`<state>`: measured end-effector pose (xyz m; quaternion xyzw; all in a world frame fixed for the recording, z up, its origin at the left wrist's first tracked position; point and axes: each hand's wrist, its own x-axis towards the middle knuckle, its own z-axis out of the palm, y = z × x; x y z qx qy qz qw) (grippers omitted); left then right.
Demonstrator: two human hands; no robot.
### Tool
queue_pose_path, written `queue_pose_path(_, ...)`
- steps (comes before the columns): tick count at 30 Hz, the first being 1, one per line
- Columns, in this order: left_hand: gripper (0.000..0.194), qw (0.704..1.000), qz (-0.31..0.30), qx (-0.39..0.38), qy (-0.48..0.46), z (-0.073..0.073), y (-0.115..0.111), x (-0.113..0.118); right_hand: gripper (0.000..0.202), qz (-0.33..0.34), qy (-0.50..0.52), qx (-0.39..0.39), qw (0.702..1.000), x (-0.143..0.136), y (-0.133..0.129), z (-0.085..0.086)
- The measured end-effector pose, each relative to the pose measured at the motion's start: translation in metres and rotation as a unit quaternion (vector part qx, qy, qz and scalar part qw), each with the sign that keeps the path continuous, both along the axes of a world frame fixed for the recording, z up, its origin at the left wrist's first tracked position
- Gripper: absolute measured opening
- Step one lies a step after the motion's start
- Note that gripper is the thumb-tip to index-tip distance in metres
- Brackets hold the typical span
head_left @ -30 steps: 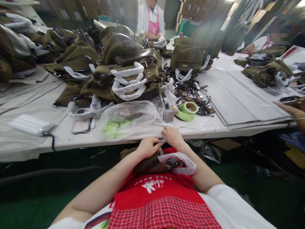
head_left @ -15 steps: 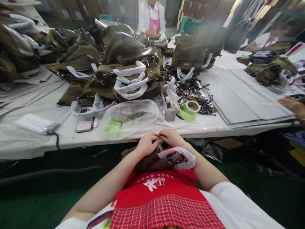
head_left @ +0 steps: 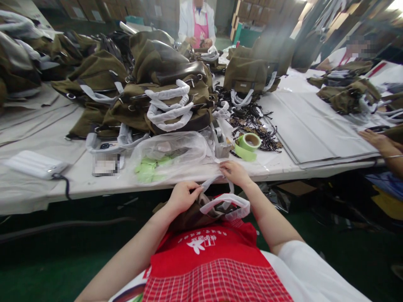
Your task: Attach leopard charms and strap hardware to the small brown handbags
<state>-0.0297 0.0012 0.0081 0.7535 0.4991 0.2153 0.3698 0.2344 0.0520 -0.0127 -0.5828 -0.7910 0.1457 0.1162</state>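
An olive-brown handbag [head_left: 185,218] rests in my lap, against the table's front edge. Two handles in white wrapping rise from it: the near handle [head_left: 241,201] loops freely toward me, and the far handle [head_left: 210,182] stands up between my hands. My left hand [head_left: 182,197] is closed, thumb and forefinger pinching at the left side of the far handle. Higher up and to the right, my right hand [head_left: 235,173] pinches the top of that handle, over the table edge. My fingers hide exactly where each pinch lies.
A clear plastic bag [head_left: 170,151] with green pieces lies ahead, beside a green tape roll [head_left: 252,141] and black cords [head_left: 262,130]. Stacked handbags [head_left: 170,100] fill the table behind. A phone [head_left: 106,164] and white device [head_left: 36,163] sit left. A co-worker's hand [head_left: 376,140] is at right.
My hands have moved apart from being together: the right one went up and right with the far handle, the left one slightly left and down. That handle now stands raised.
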Motion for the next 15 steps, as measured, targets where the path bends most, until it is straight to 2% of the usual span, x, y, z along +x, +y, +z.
queue_pose_path(3, 0.025, 0.998, 0.017, 0.037, -0.043, 0.009, -0.020, -0.013, 0.019, -0.050, -0.028, 0.008, 0.998, 0.019, 0.012, 0.004)
queue_pose_path(5, 0.024, 0.996, 0.032, 0.065, -0.057, 0.014, -0.031, -0.018, 0.020, -0.086, -0.021, 0.041, 0.995, 0.020, 0.012, 0.015)
queue_pose_path(7, 0.023, 0.993, 0.048, 0.091, -0.055, 0.017, -0.038, -0.018, 0.021, -0.136, 0.042, 0.132, 0.981, 0.010, 0.002, 0.035)
queue_pose_path(9, 0.022, 0.992, 0.054, 0.105, -0.042, 0.019, -0.041, -0.015, 0.020, -0.152, 0.150, 0.232, 0.949, -0.009, -0.016, 0.060)
queue_pose_path(11, 0.021, 0.992, 0.051, 0.108, -0.029, 0.019, -0.040, -0.012, 0.019, -0.071, 0.227, 0.240, 0.941, -0.033, -0.035, 0.083)
queue_pose_path(13, 0.020, 0.992, 0.045, 0.113, -0.023, 0.018, -0.039, -0.010, 0.019, 0.071, 0.230, 0.158, 0.958, -0.055, -0.050, 0.095)
queue_pose_path(15, 0.019, 0.992, 0.036, 0.122, -0.028, 0.016, -0.040, -0.009, 0.019, 0.181, 0.179, 0.057, 0.965, -0.070, -0.058, 0.093)
